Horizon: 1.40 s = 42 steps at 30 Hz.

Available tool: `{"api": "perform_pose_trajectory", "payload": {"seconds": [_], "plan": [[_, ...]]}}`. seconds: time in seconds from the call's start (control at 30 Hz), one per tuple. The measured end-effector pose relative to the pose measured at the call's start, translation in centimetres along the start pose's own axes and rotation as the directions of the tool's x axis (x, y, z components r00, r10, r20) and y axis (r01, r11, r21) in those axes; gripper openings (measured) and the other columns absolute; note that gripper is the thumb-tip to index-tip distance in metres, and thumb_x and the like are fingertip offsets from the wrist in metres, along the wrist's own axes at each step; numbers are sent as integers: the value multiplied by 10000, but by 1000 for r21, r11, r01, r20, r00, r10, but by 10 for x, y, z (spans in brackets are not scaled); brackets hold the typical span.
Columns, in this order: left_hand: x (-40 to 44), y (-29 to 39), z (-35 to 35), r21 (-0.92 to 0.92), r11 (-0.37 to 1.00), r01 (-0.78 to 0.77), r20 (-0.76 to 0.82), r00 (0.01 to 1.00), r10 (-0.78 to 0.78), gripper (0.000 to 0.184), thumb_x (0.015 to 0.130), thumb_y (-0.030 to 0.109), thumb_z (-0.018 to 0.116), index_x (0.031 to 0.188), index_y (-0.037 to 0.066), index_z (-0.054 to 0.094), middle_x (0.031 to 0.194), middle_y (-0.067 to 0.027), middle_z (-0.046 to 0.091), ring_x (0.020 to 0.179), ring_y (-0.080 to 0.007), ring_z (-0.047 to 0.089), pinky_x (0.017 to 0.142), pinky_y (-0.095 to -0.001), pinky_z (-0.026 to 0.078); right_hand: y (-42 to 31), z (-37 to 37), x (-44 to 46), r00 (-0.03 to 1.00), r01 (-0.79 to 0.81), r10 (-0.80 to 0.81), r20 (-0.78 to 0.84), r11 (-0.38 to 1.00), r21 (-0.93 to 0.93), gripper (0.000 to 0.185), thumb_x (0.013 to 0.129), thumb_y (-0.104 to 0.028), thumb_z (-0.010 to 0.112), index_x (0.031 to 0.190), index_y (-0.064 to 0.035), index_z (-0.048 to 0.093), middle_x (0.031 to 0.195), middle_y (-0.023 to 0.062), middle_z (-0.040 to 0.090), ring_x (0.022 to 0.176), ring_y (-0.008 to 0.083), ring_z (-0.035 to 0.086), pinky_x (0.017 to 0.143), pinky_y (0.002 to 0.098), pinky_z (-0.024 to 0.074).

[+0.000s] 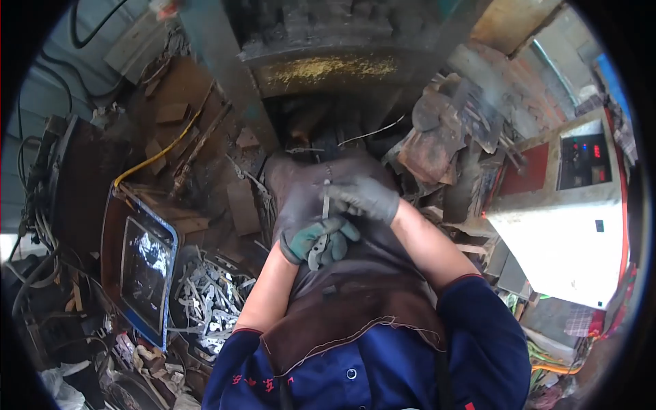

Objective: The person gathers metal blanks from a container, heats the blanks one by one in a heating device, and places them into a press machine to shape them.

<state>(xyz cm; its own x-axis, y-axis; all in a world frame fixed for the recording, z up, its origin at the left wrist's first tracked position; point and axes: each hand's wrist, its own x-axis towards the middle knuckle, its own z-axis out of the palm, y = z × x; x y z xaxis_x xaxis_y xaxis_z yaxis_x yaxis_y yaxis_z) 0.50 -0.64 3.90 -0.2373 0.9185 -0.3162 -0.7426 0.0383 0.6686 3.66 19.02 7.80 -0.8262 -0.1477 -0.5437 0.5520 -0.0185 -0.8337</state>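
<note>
My left hand [321, 240], in a green and grey work glove, is closed around a long flat metal piece [326, 208] with a wider, hooked lower end. The piece lies along my lap, roughly upright in the view. My right hand [365, 198], in a grey glove, reaches in from the right. Its fingertips are at the upper part of the piece; motion blur hides whether they grip it. Under both hands is a brown leather apron [369, 301]. Similar metal pieces [212, 301] are heaped in a pile on the left.
Ahead stands a dark machine with a ledge [328, 68] strewn with yellowish flakes. At right are rusty metal plates [437, 130] and a white control box [560, 232] with a red display. A blue-edged framed panel [140, 266] and a yellow hose [160, 154] are at left.
</note>
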Motion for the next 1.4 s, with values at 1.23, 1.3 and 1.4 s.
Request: {"api": "perform_pose_trajectory", "payload": {"seconds": [1.23,1.3,1.4], "plan": [[28,-15,-13,-492,864,109,260,965,27,677,935,538,542,1419,78,431,1228,-121,609,985,-208,573,838,-323,481,-109,-118,2,604,657,-481,-635,752,55,361,991,-325,517,966,25,599,629,50,552,470,111,469,437,246,334],[29,-12,-9,-523,847,95,246,968,44,679,938,528,545,1418,63,426,1135,-100,602,937,-207,562,823,-327,474,-170,-101,42,661,578,-459,-593,816,12,399,993,-351,504,938,35,589,666,79,603,479,114,483,437,252,343],[23,-6,-4,-518,853,72,209,977,45,689,936,517,556,1422,49,414,1066,-87,601,917,-214,563,821,-334,474,-206,-91,80,772,548,-409,-487,816,183,310,968,-323,545,855,-38,594,656,38,598,486,97,478,437,245,320]]}}
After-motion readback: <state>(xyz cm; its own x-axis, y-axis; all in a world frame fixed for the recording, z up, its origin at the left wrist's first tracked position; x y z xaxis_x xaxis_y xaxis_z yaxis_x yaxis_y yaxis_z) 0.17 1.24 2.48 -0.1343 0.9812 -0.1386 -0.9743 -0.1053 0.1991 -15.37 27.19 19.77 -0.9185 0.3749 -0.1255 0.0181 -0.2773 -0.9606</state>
